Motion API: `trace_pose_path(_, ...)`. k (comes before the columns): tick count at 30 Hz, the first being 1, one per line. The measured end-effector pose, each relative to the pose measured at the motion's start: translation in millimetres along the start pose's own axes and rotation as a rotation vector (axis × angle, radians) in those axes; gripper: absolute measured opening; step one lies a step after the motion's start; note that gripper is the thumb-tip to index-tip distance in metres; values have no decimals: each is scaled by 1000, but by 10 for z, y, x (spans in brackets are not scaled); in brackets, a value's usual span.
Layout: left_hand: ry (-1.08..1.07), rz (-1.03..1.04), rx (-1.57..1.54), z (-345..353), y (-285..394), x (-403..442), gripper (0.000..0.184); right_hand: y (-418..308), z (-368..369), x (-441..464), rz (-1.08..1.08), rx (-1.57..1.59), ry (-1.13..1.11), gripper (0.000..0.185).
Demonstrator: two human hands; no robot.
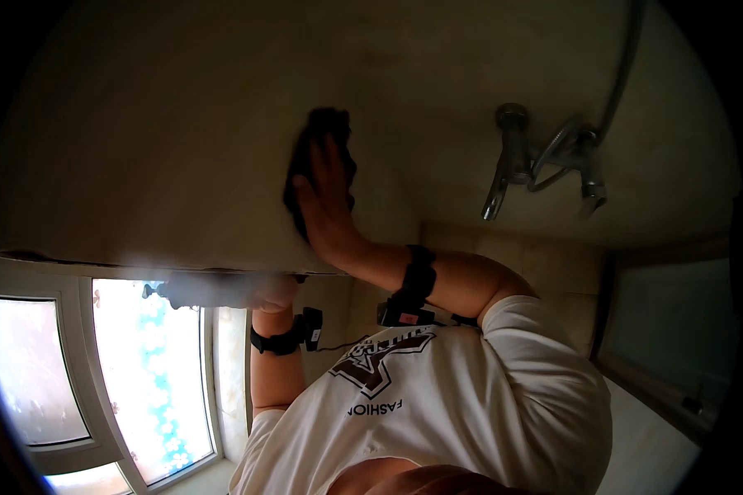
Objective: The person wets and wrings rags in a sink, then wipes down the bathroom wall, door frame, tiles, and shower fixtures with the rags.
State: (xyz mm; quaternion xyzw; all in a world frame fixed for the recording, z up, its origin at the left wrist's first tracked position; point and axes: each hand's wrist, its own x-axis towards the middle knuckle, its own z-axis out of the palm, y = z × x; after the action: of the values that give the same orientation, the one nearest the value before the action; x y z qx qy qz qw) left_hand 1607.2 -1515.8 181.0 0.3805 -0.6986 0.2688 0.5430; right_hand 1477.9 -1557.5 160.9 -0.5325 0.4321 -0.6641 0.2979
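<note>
My right hand lies with its fingers extended over a dark, crumpled cloth, pressing it against the pale wall surface. Lower left, my left hand is closed around one end of a pale grey, elongated object. That object is blurred and looks like a bottle, with a small dark tip at its far end. Its exact kind cannot be made out. Shadow hides much of the cloth's texture.
A wall-mounted metal shower mixer tap with a hose juts out at the upper right. At the left is a bright window with blue floral patterning. A dark-framed panel stands at the right. Both wrists wear black straps with small boxes.
</note>
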Motion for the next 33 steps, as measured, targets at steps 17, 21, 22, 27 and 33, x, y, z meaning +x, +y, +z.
trace_pose_path(17,-155,108,35,-50,-30,-139,61,464,-175,56,-218,-70,-124,58)
trace_pose_path(21,-160,112,40,-59,-1,-136,58,1814,45,120,74,-68,49,55)
trace_pose_path(22,-158,114,40,-55,-4,-131,57,1766,39,74,72,-65,51,55)
trace_pose_path(27,-162,124,49,-34,-22,-115,54,611,114,-253,201,-167,29,50)
trace_pose_path(33,-152,119,44,-27,-11,-126,51,884,-93,356,61,-71,38,52)
